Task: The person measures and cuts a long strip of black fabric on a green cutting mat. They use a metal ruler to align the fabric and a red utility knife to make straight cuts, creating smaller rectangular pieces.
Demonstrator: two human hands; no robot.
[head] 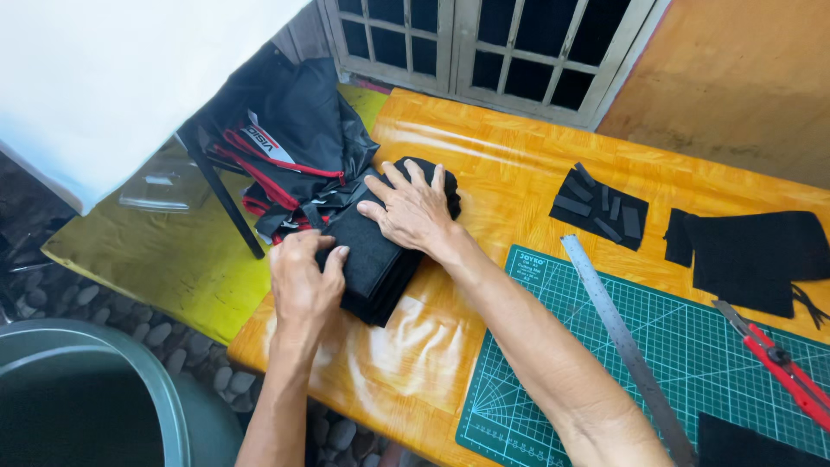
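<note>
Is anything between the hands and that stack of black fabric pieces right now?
Nothing visible is. Both hands already rest on the stack of black fabric pieces: the left hand grips its near end, and the right hand lies flat on top. The black and red bag sits beside the stack, not over it.
</note>
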